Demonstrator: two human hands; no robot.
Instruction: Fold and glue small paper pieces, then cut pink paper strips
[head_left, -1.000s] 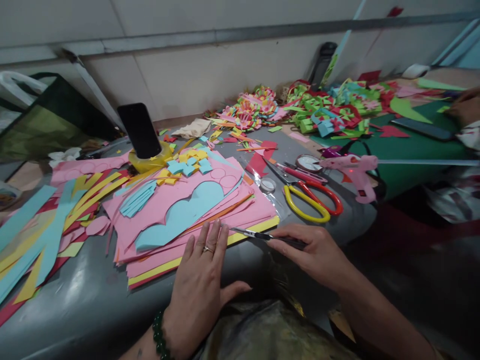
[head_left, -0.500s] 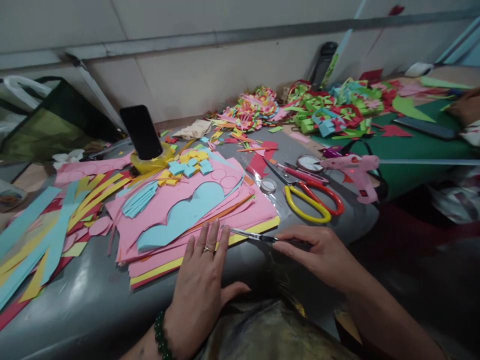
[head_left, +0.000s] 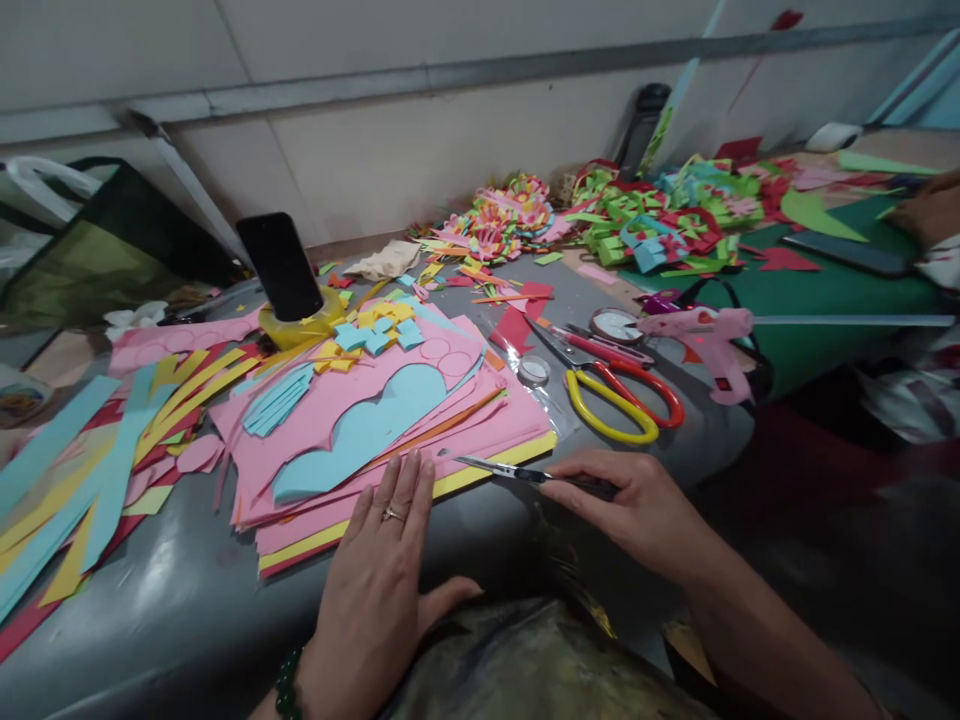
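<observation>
My left hand (head_left: 382,575) lies open on the front edge of a stack of pink paper sheets (head_left: 517,405), fingers straight, thumb out to the side. Yellow and red sheets show below the pink ones. From the right, my right hand (head_left: 622,505) pinches a slim pointed metal tool (head_left: 499,468) with a dark handle; its exact kind is unclear. The tip points left over the stack's front edge, close to a small grey spot (head_left: 442,452) on the pink sheet. A scalloped light-blue sheet (head_left: 390,415) and small blue and yellow pieces (head_left: 379,335) rest on top.
Red-and-yellow-handled scissors (head_left: 615,400), a tape roll (head_left: 534,370) and a pink glue gun (head_left: 712,340) lie to the right. A phone (head_left: 279,265) stands behind the stack. Paper strips (head_left: 112,480) spread left. At far right is another person's hand (head_left: 930,212).
My left hand has slid left and slightly towards me, uncovering the grey spot. The tool in my right hand has shifted slightly left.
</observation>
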